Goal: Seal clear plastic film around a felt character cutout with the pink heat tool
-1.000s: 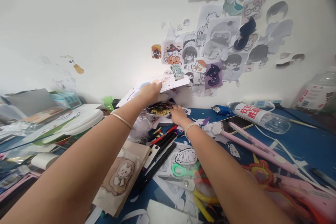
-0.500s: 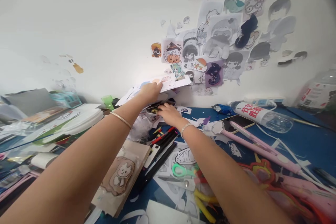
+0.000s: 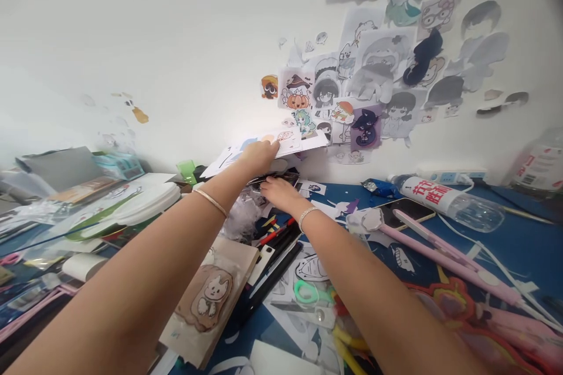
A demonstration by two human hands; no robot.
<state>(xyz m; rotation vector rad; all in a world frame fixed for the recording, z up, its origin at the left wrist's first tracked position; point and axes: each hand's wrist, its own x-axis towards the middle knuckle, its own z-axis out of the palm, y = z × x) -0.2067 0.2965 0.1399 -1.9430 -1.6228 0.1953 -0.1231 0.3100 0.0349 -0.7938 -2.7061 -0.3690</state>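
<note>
The left hand (image 3: 260,155) pinches a lifted stack of papers (image 3: 281,142). Under it, at five o'clock, the right hand (image 3: 278,191) rests on dark stickers (image 3: 281,178), fingers seemingly together.

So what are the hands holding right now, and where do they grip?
The left hand lifts a stack of white printed paper sheets by its near edge. The right hand rests on dark cutouts beneath; whether it grips them cannot be told.

It was a home craft corner: cartoon stickers (image 3: 352,79) covered the wall (image 3: 153,41), scissors (image 3: 308,293) and paper scraps littered the bench (image 3: 505,240).
</note>
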